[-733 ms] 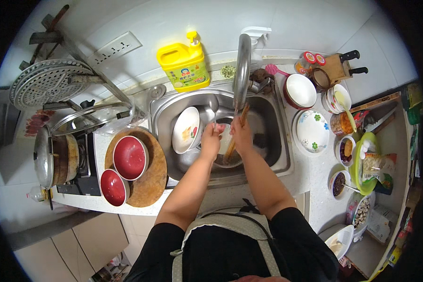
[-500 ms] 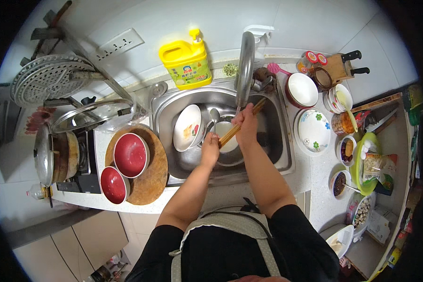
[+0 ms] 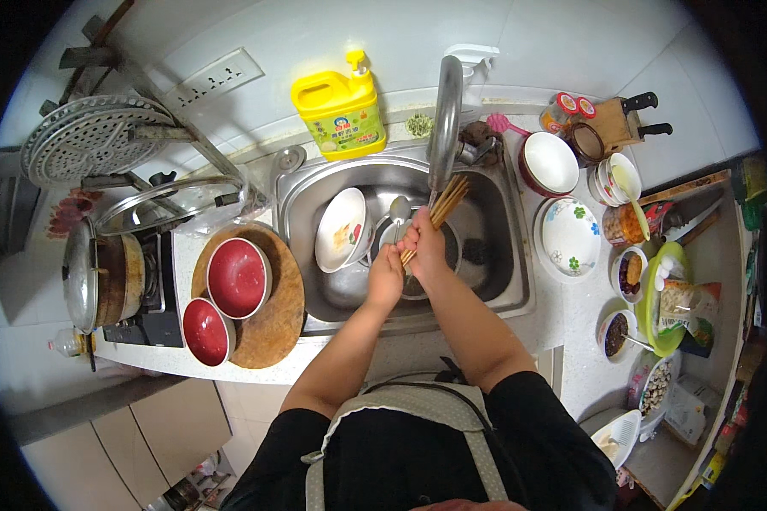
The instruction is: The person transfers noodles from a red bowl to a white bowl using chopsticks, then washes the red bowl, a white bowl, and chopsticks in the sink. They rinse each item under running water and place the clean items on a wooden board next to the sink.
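Note:
Over the steel sink [image 3: 522, 285], a bundle of wooden chopsticks [image 3: 450, 201] slants up and to the right under the faucet [image 3: 445, 128]. My right hand [image 3: 424, 247] is wrapped round the bundle's middle. Close against it, my left hand [image 3: 386, 277] is closed round the lower end. Below my hands sits a round bowl or pan, mostly hidden by them. A white bowl with a flower pattern [image 3: 341, 230] leans on its side at the sink's left, and a metal spoon [image 3: 399, 207] rests beside it.
Two red bowls [image 3: 239, 279] stand on a round wooden board [image 3: 273, 328] at the left. A yellow soap jug [image 3: 339, 115] is behind the sink. Patterned plates [image 3: 569, 238], a white bowl [image 3: 550, 163] and a knife block [image 3: 615, 123] line the right counter.
The chopsticks have turned steeper and fanned out at their upper ends. My hands have come together, the right one lower and further left than before.

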Available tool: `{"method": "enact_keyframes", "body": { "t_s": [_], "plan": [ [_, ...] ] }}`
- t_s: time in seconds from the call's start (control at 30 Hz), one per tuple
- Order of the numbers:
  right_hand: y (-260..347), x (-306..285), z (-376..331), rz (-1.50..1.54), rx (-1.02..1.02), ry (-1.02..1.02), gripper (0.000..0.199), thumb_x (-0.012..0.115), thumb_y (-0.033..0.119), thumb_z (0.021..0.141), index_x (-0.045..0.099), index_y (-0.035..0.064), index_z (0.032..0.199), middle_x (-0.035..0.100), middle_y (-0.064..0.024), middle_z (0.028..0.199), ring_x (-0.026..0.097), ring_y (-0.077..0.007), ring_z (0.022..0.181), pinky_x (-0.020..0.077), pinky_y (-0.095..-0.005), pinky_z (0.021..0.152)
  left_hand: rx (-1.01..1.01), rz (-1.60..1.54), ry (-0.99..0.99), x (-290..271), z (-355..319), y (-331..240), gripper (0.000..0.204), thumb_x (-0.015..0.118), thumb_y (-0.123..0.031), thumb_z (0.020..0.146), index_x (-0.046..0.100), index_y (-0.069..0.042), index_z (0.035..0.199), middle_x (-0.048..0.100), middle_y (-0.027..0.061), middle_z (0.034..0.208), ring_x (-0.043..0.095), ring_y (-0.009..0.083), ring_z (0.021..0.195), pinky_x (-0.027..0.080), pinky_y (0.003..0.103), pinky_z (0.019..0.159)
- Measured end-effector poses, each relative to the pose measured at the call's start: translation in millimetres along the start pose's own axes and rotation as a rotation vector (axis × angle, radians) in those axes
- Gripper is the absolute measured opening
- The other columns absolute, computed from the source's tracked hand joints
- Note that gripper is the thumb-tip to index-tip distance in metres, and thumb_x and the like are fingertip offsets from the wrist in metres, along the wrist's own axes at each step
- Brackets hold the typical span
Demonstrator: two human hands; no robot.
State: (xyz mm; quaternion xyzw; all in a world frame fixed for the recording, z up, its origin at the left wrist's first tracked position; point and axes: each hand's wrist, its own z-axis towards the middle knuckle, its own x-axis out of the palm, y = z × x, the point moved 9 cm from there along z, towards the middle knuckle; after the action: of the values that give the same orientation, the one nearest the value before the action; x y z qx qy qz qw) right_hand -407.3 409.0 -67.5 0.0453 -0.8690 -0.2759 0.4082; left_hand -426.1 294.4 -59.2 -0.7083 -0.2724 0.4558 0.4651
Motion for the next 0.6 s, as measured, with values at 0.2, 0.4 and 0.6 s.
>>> {"method": "enact_keyframes", "body": {
  "t_s": [0.2,0.4,0.6],
  "plan": [
    [95.8,-0.6,39.2,-0.028,-0.198,-0.123,0.034,0.055,0.039,0.098,0.049,0.0131,0.077,0.037,0.0036,0.056,0.033,-0.0093,0.045,0.0322,-0.0280,0.044,-0.449,-0.395,0.256,3.6,-34.6,28.5,0.027,0.038,-0.036,0.104,0.050,-0.013,0.097,0.046,0.0004,0.059,0.036,0.0081,0.042,0.026,0.024,0.036],
    [81.4,37.3,26.9,-0.178,-0.223,0.100,0.033,0.049,0.034,0.101,0.048,0.0115,0.077,0.038,0.0024,0.056,0.035,-0.0089,0.044,0.0336,-0.0268,0.043,-0.872,-0.746,0.325,16.9,-37.7,48.2,0.022,0.038,-0.033,0.104,0.049,-0.015,0.100,0.049,0.0017,0.062,0.033,0.0088,0.041,0.026,0.021,0.034],
    [26.5,29.9,-2.0,-0.298,-0.132,0.314,0.029,0.051,0.034,0.101,0.057,0.0076,0.090,0.042,0.0021,0.059,0.041,-0.0088,0.049,0.0398,-0.0267,0.047,-0.797,-0.793,0.231,23.8,-21.8,55.5,0.023,0.038,-0.028,0.104,0.052,-0.011,0.096,0.051,0.0031,0.064,0.039,0.0091,0.042,0.028,0.020,0.033]
  ]
}}
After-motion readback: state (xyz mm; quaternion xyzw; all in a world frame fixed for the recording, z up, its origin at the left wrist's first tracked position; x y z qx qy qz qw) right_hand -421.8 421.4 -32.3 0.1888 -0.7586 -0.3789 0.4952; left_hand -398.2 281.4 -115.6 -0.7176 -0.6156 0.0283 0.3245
